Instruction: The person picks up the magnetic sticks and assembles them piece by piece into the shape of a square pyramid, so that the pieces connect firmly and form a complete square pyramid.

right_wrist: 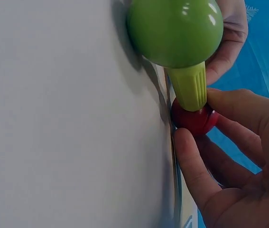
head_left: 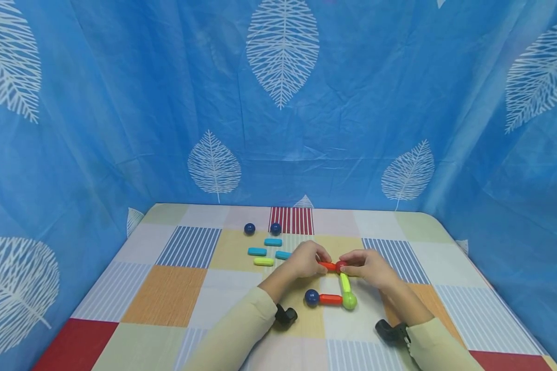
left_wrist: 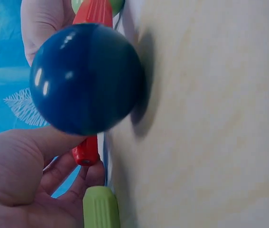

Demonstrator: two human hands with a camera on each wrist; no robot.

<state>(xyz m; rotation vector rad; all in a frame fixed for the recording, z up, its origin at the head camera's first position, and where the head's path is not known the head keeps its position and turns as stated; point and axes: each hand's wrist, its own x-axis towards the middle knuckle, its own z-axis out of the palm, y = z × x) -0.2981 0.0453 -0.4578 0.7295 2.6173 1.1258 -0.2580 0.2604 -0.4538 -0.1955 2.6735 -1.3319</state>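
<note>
My left hand pinches a red stick whose right end meets a red ball. Fingers and thumb of my right hand grip that red ball, seen closely in the right wrist view. From the ball a yellow-green stick runs toward the front to a green ball. A second red stick links the green ball with a dark blue ball on its left. In the left wrist view, the dark blue ball partly covers the pinched red stick.
Left of my left hand lie several loose sticks: blue ones and a yellow-green one. Two dark blue balls sit farther back. A patchwork cloth covers the table, and blue leaf-print curtains surround its back and sides.
</note>
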